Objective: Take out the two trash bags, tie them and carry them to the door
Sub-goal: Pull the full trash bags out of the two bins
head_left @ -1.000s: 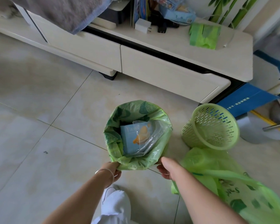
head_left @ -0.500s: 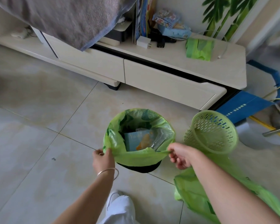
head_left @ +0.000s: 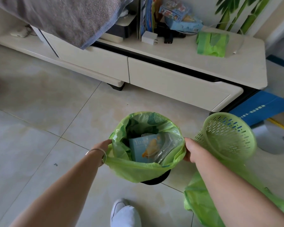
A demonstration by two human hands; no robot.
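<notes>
A green trash bag (head_left: 138, 169) lines a dark bin (head_left: 156, 181) on the tiled floor. A blue carton (head_left: 143, 149) and clear plastic lie inside it. My left hand (head_left: 102, 146) grips the bag's rim on the left side, and my right hand (head_left: 191, 151) grips it on the right. The near rim is pulled up off the bin. A second green trash bag (head_left: 202, 203) lies on the floor at the lower right, partly hidden by my right forearm. An empty green mesh basket (head_left: 226, 136) stands tilted beside my right hand.
A cream TV cabinet (head_left: 179, 82) runs along the back, with a folded green bag (head_left: 211, 45), boxes and chargers on top. A grey towel (head_left: 69, 17) hangs at the upper left. A blue folder (head_left: 259, 108) lies at the right. My white shoe (head_left: 125, 215) is below the bin.
My hands have moved from the bin's near side out to the left and right of the rim, and the bag's edge has lifted off the bin.
</notes>
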